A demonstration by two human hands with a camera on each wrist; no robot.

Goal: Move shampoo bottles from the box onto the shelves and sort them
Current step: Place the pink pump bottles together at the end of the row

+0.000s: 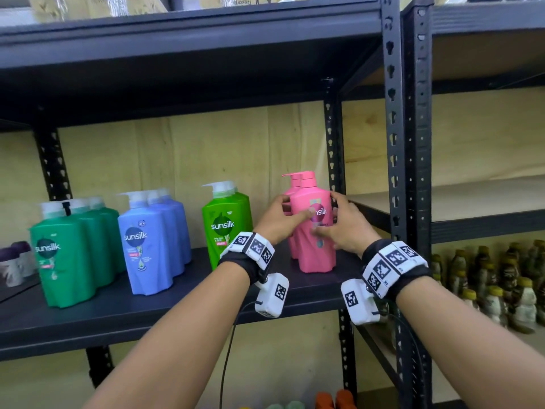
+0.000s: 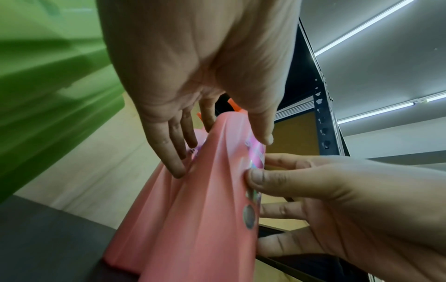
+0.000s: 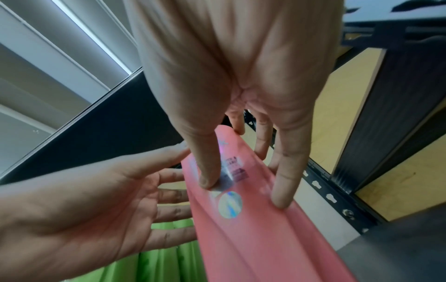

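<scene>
A pink Sunsilk pump bottle (image 1: 317, 255) stands upright at the right end of the black shelf (image 1: 147, 317), with a second pink bottle (image 1: 292, 184) close behind it. My left hand (image 1: 277, 219) holds the front bottle's left side, thumb across the label. My right hand (image 1: 345, 228) holds its right side, thumb low on the front. In the left wrist view my left hand (image 2: 193, 76) pinches the pink bottle (image 2: 193, 219). The right wrist view has my right hand (image 3: 229, 66) on the pink bottle (image 3: 253, 238). The box is out of view.
Left along the shelf stand light green bottles (image 1: 227, 222), blue bottles (image 1: 147, 243) and dark green bottles (image 1: 59, 255). A black upright post (image 1: 395, 172) rises right of the pink bottles. The neighbouring rack holds several small bottles (image 1: 501, 284).
</scene>
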